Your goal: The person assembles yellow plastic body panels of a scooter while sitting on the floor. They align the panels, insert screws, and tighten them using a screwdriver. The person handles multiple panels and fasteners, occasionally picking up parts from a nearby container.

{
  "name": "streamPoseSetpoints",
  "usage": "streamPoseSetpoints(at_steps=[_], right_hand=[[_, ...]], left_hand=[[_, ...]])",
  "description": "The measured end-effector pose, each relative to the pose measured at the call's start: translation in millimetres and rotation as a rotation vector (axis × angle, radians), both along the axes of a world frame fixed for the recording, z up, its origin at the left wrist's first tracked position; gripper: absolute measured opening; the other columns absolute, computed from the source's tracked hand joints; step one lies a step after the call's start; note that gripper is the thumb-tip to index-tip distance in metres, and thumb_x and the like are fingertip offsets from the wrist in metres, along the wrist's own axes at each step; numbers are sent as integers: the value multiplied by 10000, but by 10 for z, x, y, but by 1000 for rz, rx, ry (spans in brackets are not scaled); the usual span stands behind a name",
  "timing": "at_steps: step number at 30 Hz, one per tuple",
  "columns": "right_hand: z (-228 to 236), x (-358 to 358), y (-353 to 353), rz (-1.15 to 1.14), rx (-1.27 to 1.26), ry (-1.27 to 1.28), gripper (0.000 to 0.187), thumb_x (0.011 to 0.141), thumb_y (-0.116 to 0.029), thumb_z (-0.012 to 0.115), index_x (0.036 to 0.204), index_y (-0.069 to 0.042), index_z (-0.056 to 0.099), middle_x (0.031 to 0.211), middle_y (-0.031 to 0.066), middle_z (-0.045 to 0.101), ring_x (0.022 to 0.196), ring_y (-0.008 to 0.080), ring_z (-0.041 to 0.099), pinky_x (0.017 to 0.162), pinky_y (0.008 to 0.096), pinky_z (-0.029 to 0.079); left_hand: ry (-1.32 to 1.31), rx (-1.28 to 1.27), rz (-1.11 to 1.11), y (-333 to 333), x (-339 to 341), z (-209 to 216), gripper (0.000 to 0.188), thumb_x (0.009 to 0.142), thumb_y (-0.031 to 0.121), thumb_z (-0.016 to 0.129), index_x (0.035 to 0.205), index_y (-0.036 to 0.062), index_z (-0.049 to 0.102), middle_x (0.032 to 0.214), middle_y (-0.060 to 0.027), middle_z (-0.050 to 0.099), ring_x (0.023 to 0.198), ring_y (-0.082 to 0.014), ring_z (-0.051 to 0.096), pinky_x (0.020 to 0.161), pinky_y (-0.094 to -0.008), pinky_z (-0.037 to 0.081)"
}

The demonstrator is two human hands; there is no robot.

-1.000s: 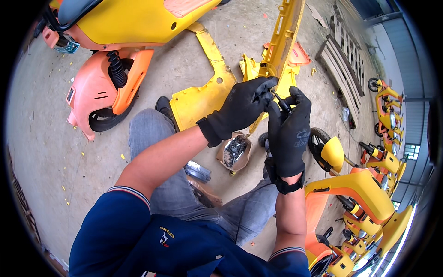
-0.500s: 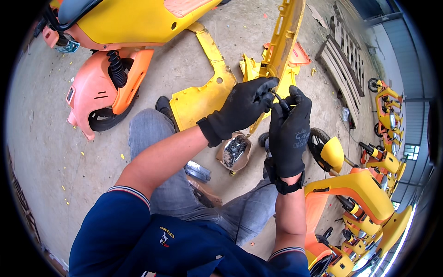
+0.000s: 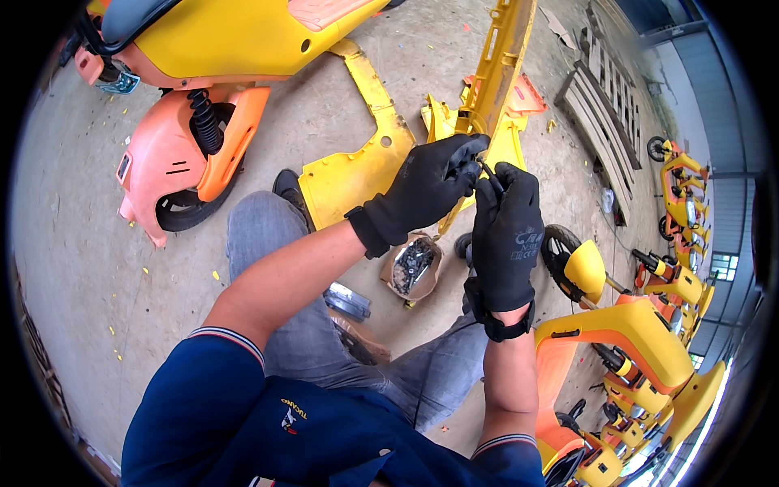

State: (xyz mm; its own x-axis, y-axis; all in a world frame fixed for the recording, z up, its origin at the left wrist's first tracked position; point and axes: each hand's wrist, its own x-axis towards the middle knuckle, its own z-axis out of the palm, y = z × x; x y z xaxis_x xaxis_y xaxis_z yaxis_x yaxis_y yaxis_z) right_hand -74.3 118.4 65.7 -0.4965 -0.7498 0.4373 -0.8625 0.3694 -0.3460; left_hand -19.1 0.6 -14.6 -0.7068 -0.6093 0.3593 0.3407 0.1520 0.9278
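Far up and left of the open cardboard box (image 3: 440, 264), one orange-and-yellow scooter (image 3: 223, 49) stands with a single wheel (image 3: 188, 217) in sight, its upper part cut off by the view's edge. Nearer the box, up and left, one dark shoe (image 3: 286, 185) shows beside one large yellow panel (image 3: 337, 185) lying on the floor (image 3: 178, 325). Just left of the box and below it is one silvery, block-like item (image 3: 347, 302), its kind hard to make out. The box holds a loose heap of small dark and grey pieces (image 3: 412, 264) – too many and too small to count. Above the box, the gloved left hand (image 3: 434, 174) has its fingers curled close together; whatever lies between them is hidden. Up and right of the box, one thin dark rod (image 3: 492, 176) reaches toward those fingers – the gloved right hand (image 3: 509, 231) is closed around it and covers its lower part. One long yellow part (image 3: 497, 73) rises above the box, its top cut off. Far right of the box, yellow scooters (image 3: 649, 345) overlap too much to count
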Motion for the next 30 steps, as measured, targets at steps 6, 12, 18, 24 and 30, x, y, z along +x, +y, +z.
streamPoseSetpoints(at_steps=[6, 12, 18, 24, 30], right_hand=[[60, 28, 7, -37, 15, -77, 188, 955, -133, 643, 1045, -13, 529, 800, 198, 641, 699, 353, 665, 608, 411, 507], [96, -89, 50, -80, -47, -557, 183, 961, -161, 639, 975, 3, 561, 759, 141, 655, 611, 227, 639, 559, 359, 478], [95, -139, 73, -161, -81, -945, 199, 981, -213, 612, 967, -14, 609, 714, -2, 573, 527, 73, 511, 470, 251, 407], [221, -119, 74, -139, -81, -1169, 221, 986, -236, 595, 1031, -24, 635, 719, -19, 547, 492, 20, 444, 406, 194, 364], [200, -158, 123, -134, -48, -1008, 233, 987, -228, 610, 1079, -20, 660, 724, -18, 551, 518, 26, 463, 437, 192, 392]], left_hand=[[-21, 36, -24, 3, 17, 7, 394, 953, 43, 601, 1338, -28, 560, 1061, -109, 703, 908, -115, 667, 813, -276, 547], [-35, 22, -31, 19, 38, 39, 382, 957, 48, 606, 1328, -34, 561, 1021, -100, 705, 885, -108, 667, 793, -273, 555], [-22, 56, -52, 24, 27, 5, 381, 957, 54, 617, 1320, -46, 557, 1017, -102, 705, 880, -108, 666, 794, -274, 560], [-37, -16, -22, 10, 26, 37, 382, 952, 59, 619, 1316, -41, 560, 1021, -111, 704, 870, -118, 670, 789, -276, 556], [17, -108, 23, 34, 13, 28, 346, 926, 61, 638, 1258, -24, 588, 1027, -122, 671, 904, -170, 670, 802, -302, 543]])
